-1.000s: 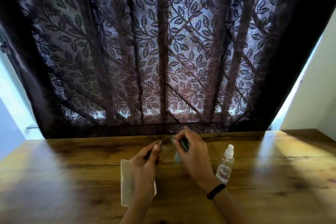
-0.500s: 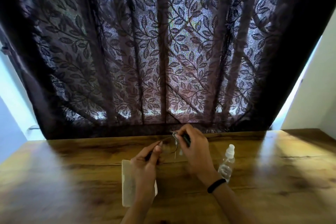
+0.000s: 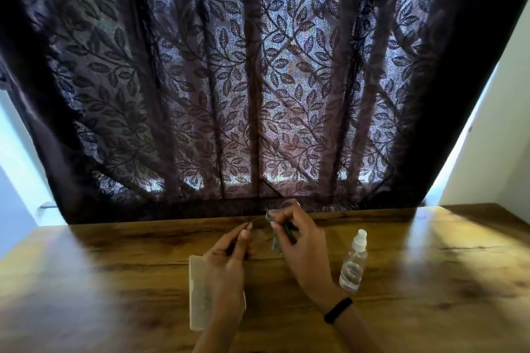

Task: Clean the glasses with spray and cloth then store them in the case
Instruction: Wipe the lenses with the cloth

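Note:
Thin-framed glasses (image 3: 262, 231) are held above the wooden table (image 3: 114, 281) between both hands. My left hand (image 3: 229, 258) pinches the left side of the frame. My right hand (image 3: 301, 241) grips the right side together with a small grey-green cloth (image 3: 274, 239) pressed against a lens. A clear spray bottle (image 3: 353, 262) with a white nozzle stands upright just right of my right wrist. A pale translucent case (image 3: 199, 292) lies flat on the table, partly hidden under my left forearm.
A dark leaf-patterned curtain (image 3: 258, 80) hangs right behind the table's far edge. A white wall (image 3: 493, 152) rises at the right. A black band (image 3: 338, 309) circles my right wrist.
Both hands have shifted slightly away from me with the glasses, and the right fingers have worked the cloth across the lens. The bottle and case have stayed put.

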The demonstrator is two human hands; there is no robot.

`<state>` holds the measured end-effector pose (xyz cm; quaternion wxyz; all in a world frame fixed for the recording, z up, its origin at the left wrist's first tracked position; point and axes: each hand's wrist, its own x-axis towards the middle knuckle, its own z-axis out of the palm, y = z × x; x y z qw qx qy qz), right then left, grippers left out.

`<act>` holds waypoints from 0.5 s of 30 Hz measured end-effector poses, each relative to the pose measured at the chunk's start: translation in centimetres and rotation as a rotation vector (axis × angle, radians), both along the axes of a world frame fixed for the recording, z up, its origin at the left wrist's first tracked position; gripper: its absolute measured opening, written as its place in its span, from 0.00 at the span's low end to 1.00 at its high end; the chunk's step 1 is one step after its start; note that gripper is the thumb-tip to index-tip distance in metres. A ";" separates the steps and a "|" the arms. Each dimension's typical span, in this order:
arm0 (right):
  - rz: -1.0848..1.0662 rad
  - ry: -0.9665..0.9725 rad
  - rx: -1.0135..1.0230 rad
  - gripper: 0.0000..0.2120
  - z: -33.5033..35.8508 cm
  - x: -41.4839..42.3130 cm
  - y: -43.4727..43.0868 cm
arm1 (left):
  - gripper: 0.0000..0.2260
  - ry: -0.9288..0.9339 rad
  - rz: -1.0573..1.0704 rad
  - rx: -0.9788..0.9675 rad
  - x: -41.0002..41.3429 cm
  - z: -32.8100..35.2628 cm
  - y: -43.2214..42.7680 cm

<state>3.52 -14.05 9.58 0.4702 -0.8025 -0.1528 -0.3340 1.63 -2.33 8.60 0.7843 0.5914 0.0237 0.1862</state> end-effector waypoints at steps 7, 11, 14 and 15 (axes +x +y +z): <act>0.113 0.043 0.060 0.15 -1.0 -1.4 0.8 | 0.16 0.011 0.045 0.073 1.3 -2.0 1.2; 0.227 0.133 0.128 0.19 -1.3 -2.3 1.3 | 0.18 0.011 -0.008 0.082 1.3 -2.2 1.2; 0.282 0.209 0.198 0.16 -1.3 -2.4 1.0 | 0.16 0.000 0.024 0.091 1.4 -1.9 1.1; 0.270 0.235 0.235 0.14 -1.4 -2.3 0.7 | 0.14 0.000 0.043 0.076 1.5 -1.8 1.1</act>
